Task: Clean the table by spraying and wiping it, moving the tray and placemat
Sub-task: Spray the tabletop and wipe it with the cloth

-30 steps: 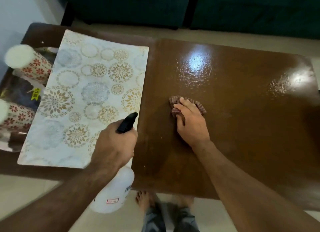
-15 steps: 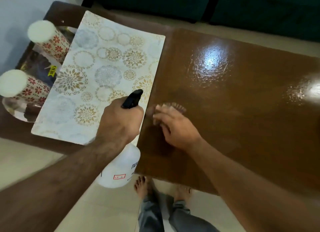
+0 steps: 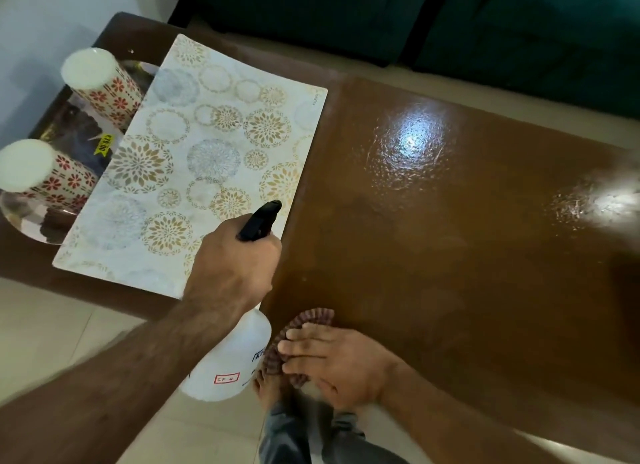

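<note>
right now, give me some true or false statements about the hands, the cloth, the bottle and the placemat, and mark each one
1. The left hand holds the spray bottle by its black head. True.
2. The right hand presses a cloth at the far edge of the table. False: the cloth lies at the near edge, close to the person.
3. The placemat covers the left part of the table. True.
4. Two patterned cups stand on the placemat. False: they stand on the tray, left of the placemat.
5. The spray bottle stands on the table. False: it hangs in the left hand's grip, its body past the table's near edge.
</note>
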